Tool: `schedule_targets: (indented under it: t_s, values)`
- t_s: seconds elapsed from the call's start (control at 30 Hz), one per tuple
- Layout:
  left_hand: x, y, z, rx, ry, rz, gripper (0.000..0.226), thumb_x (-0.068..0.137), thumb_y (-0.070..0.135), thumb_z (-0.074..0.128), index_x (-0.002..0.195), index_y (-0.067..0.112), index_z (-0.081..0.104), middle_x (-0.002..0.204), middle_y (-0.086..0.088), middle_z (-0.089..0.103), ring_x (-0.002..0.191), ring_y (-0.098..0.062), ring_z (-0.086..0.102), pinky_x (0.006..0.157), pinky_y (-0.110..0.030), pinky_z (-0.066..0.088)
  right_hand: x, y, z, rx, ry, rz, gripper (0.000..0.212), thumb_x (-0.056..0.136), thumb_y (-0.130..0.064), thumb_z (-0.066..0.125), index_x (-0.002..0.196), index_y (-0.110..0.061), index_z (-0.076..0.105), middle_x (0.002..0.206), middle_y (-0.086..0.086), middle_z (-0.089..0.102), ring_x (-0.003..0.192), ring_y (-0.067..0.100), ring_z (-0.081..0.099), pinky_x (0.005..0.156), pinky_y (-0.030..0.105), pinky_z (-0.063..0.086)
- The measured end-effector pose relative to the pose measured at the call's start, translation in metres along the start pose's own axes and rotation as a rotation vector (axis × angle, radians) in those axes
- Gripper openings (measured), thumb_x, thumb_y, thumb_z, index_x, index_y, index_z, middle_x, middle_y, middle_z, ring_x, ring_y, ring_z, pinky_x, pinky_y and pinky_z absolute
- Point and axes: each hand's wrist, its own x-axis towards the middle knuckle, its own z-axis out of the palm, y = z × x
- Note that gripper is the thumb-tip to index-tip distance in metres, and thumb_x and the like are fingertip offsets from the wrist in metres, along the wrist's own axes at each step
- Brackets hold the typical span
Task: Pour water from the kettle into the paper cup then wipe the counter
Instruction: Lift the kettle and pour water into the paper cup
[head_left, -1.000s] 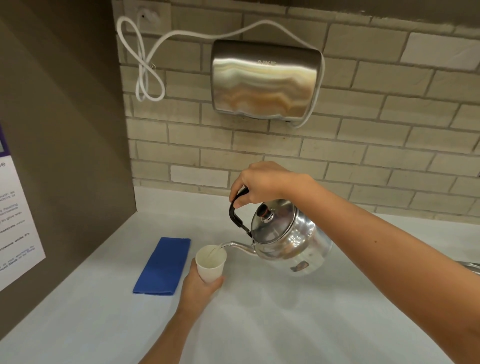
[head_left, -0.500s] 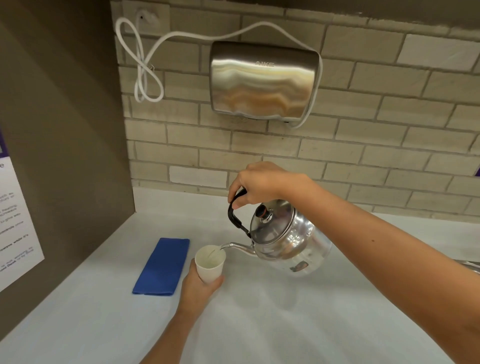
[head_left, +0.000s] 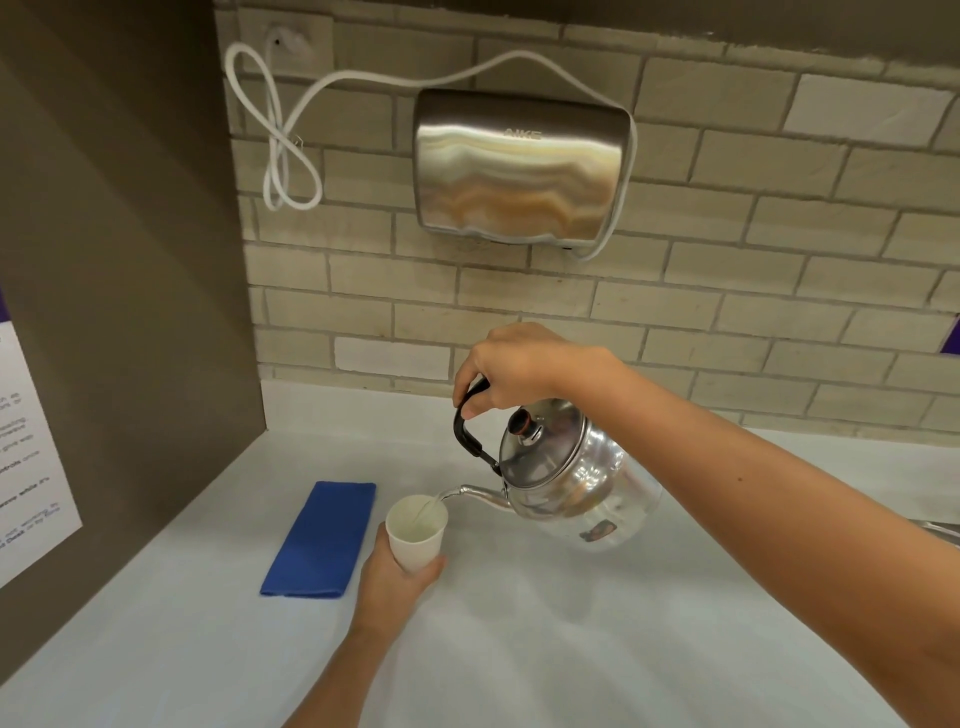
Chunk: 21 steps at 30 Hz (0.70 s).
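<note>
Pouring step: right hand (head_left: 511, 364) clasps the tilted kettle (head_left: 566, 478) by its handle, streaming water into the paper cup (head_left: 415, 532) wrapped by the left hand (head_left: 395, 577). Next: level the kettle, then take the blue cloth (head_left: 322, 540) lying toward the counter's (head_left: 571, 649) left edge.

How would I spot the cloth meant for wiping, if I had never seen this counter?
Start at the steel hand dryer on the brick wall, then look down to the pale counter. Left of the paper cup held in the left hand lies the blue cloth, folded flat into a long rectangle. It is the only blue, soft thing there.
</note>
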Motion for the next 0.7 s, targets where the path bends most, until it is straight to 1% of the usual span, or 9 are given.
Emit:
schedule_targets:
  t_s: [0.07, 0.13, 0.3, 0.4, 0.53, 0.6, 0.7]
  values:
    - [0.0000, -0.0009, 0.0000, -0.016, -0.001, 0.002, 0.078, 0.064, 0.021, 0.083, 0.130, 0.015, 0.041, 0.118, -0.006, 0.058, 0.107, -0.024, 0.056, 0.089, -0.031, 0.045, 0.0003, -0.0007, -0.0009, 0.002, 0.000, -0.002, 0.021, 0.081, -0.043, 0.065, 0.099, -0.033, 0.069, 0.061, -0.023, 0.046, 0.059, 0.001, 0.044, 0.051, 0.023, 0.030]
    - [0.0004, -0.0014, -0.0002, -0.031, 0.002, 0.000, 0.079, 0.063, 0.020, 0.083, 0.129, 0.016, 0.041, 0.116, -0.004, 0.058, 0.106, -0.023, 0.056, 0.088, -0.031, 0.045, 0.0007, -0.0014, -0.0021, 0.001, 0.001, -0.002, 0.021, 0.081, -0.043, 0.065, 0.098, -0.033, 0.069, 0.061, -0.023, 0.046, 0.058, -0.001, 0.042, 0.050, 0.024, 0.030]
    - [0.0018, -0.0018, 0.0004, -0.031, 0.006, -0.005, 0.082, 0.063, 0.021, 0.084, 0.131, 0.016, 0.039, 0.114, 0.000, 0.055, 0.102, -0.019, 0.054, 0.087, -0.030, 0.044, 0.0023, -0.0031, -0.0051, -0.010, 0.005, -0.006, 0.020, 0.080, -0.043, 0.065, 0.097, -0.033, 0.069, 0.059, -0.021, 0.046, 0.058, 0.002, 0.044, 0.050, 0.024, 0.029]
    - [0.0029, -0.0036, 0.0011, -0.038, 0.013, -0.001, 0.083, 0.061, 0.022, 0.085, 0.130, 0.017, 0.040, 0.113, 0.001, 0.055, 0.101, -0.019, 0.054, 0.086, -0.030, 0.043, 0.0033, -0.0039, -0.0058, -0.028, 0.009, -0.015, 0.020, 0.080, -0.044, 0.065, 0.097, -0.034, 0.069, 0.060, -0.022, 0.045, 0.065, 0.008, 0.045, 0.051, 0.024, 0.031]
    - [0.0039, -0.0056, 0.0020, -0.018, 0.024, -0.018, 0.086, 0.059, 0.024, 0.085, 0.131, 0.018, 0.037, 0.111, 0.003, 0.053, 0.099, -0.016, 0.052, 0.085, -0.029, 0.042, 0.0031, -0.0035, -0.0063, -0.029, -0.001, -0.018, 0.021, 0.080, -0.043, 0.065, 0.098, -0.033, 0.069, 0.061, -0.023, 0.045, 0.061, 0.003, 0.042, 0.050, 0.024, 0.029]
    - [0.0044, -0.0055, 0.0024, -0.001, 0.028, -0.023, 0.087, 0.059, 0.026, 0.085, 0.131, 0.019, 0.036, 0.110, 0.004, 0.052, 0.097, -0.015, 0.051, 0.083, -0.028, 0.042, 0.0027, -0.0037, -0.0067, -0.030, -0.003, -0.021, 0.021, 0.081, -0.043, 0.065, 0.098, -0.033, 0.069, 0.061, -0.023, 0.045, 0.062, 0.004, 0.043, 0.050, 0.024, 0.029]
    - [0.0050, -0.0052, 0.0029, 0.022, 0.026, -0.024, 0.088, 0.060, 0.028, 0.085, 0.132, 0.017, 0.036, 0.115, 0.000, 0.053, 0.099, -0.015, 0.050, 0.085, -0.028, 0.043, 0.0026, -0.0049, -0.0081, -0.031, -0.004, -0.023, 0.021, 0.081, -0.043, 0.065, 0.098, -0.032, 0.069, 0.062, -0.022, 0.045, 0.065, 0.006, 0.045, 0.051, 0.024, 0.030]
